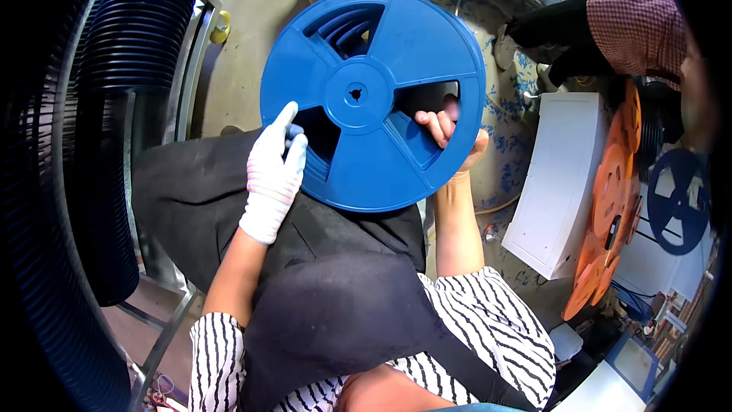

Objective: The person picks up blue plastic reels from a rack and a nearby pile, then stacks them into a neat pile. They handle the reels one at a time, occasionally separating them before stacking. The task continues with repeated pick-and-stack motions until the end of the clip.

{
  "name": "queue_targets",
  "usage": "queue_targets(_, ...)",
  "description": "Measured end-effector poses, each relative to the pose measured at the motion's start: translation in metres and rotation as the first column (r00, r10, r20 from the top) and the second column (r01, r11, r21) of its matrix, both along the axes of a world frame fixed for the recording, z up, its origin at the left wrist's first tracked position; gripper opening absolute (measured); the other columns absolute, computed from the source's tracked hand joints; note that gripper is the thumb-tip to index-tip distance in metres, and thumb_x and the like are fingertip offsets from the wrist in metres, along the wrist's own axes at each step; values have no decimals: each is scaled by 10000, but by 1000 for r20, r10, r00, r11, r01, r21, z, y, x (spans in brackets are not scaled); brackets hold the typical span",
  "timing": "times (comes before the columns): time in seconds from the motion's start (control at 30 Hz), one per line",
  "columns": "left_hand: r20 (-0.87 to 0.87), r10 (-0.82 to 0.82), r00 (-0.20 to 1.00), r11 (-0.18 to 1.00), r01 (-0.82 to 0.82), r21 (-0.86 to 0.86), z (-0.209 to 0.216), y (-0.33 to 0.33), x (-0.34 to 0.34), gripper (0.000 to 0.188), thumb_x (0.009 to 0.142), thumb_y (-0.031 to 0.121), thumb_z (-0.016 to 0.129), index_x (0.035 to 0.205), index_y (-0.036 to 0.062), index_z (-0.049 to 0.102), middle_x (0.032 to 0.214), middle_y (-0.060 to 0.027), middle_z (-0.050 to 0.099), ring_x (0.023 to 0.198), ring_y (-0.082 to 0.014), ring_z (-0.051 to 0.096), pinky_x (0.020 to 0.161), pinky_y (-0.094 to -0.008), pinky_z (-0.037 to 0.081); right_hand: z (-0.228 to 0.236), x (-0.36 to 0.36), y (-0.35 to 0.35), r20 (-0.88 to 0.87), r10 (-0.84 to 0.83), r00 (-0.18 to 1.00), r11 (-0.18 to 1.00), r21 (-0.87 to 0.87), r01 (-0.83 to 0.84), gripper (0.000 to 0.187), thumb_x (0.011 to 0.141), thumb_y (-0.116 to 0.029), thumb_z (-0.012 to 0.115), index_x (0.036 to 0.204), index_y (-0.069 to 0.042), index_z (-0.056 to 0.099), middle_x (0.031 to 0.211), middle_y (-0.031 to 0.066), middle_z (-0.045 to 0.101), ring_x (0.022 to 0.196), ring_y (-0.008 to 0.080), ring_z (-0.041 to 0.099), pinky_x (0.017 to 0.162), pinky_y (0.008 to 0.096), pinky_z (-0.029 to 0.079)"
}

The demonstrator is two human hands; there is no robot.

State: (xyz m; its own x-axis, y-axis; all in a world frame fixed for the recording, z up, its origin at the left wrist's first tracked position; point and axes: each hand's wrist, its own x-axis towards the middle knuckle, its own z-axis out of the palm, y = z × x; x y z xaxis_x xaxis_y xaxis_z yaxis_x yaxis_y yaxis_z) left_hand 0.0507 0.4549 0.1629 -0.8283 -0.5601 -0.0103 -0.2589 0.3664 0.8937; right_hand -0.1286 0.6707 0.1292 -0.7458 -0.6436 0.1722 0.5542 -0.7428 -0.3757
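A large blue plastic reel [358, 95] is tilted up in front of my lap, its round face turned toward me. More blue rims behind it show through its upper window. My left hand [274, 172], in a white glove, grips the reel's lower left edge, with the index finger lying over the face and other fingers by a cut-out. On the other side, my bare right hand [450, 133] is closed around the right rim, its fingers curled through the right-hand window. Part of that hand is hidden behind the rim.
A metal rack [200, 53] with stacked dark reels [137, 30] stands at left. To the right are a white box [557, 175], orange reels [610, 191] and a dark blue reel [678, 202]. Another person in a checked garment [637, 27] is at upper right. Blue scraps litter the floor.
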Motion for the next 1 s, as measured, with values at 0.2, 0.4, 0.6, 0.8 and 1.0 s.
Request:
queue_targets(0.2, -4, 71, 997, 851, -59, 521, -5, -24, -11, 552, 983, 104, 493, 1495, 35, 299, 1025, -72, 631, 800, -45, 551, 731, -191, 455, -6, -2, 2, 16, -13, 1000, 995, 95, 11, 381, 741, -307, 603, 996, -25, 570, 583, -18, 421, 562, 136, 421, 985, 394, 373)
queue_targets(0.4, 86, 10, 996, 833, -55, 550, -5, -30, -8, 633, 966, 262, 560, 1485, 16, 296, 1062, -121, 652, 803, -80, 597, 747, -219, 480, 1, 1, 1, 11, -36, 999, 983, 181, 34, 392, 706, -336, 660, 947, -47, 549, 592, -13, 430, 572, 135, 428, 1003, 395, 368)
queue_targets(0.6, 459, -276, 844, 941, 140, 308, 18, 20, -75, 1130, 768, 611, 697, 1534, 32, 100, 1404, -299, 405, 1304, -368, 432, 1069, -413, 362, 2, 2, -6, -89, 53, 995, 974, 223, -32, 534, 705, -439, 800, 979, -81, 513, 621, -28, 452, 600, 127, 460, 1046, 405, 365)
queue_targets(0.8, 533, -219, 817, 969, 119, 216, 15, 34, -80, 1127, 745, 575, 723, 1543, 82, 99, 1358, -299, 433, 1234, -412, 486, 1023, -449, 416, 0, 2, -5, -141, 97, 985, 958, 280, -55, 520, 703, -456, 810, 935, -110, 500, 626, -28, 460, 619, 137, 473, 1045, 393, 352)
queue_targets(1.0, 559, -206, 804, 976, 124, 181, 12, 37, -83, 1098, 760, 586, 708, 1539, 78, 126, 1347, -285, 456, 1210, -411, 507, 1009, -448, 427, -4, 3, -4, -125, 94, 988, 968, 242, -61, 517, 713, -440, 806, 950, -109, 488, 623, -26, 453, 609, 139, 467, 1054, 395, 351)
